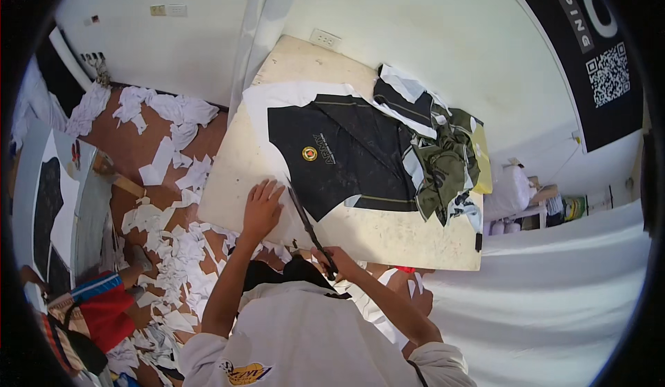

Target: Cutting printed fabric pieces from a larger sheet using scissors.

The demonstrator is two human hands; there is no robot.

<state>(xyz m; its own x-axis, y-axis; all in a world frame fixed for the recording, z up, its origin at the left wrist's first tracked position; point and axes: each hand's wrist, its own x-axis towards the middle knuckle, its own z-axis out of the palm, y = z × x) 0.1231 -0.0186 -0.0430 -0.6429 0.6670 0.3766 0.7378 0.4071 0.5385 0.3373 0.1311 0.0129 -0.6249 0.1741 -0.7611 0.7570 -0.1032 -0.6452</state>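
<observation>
My right hand (337, 263) is closed round the handles of long dark scissors (305, 222). Their blades point away from me, with the tips at the left edge of a black printed fabric panel (346, 155). The panel bears a small round emblem and lies on white paper or backing (298, 93) on the pale tabletop (443, 238). To the left of the scissors, my left hand (263, 207) rests with its fingers stretched out on the white sheet, next to the panel's edge. It holds nothing that I can see.
At the table's right end lies a crumpled heap of olive and black fabric pieces (447, 162). White scraps (173, 248) litter the brown floor on the left. Beside them stands another table (83, 207) with a black piece; a person in red shorts (107, 318) is near it. White cloth (554, 283) hangs at right.
</observation>
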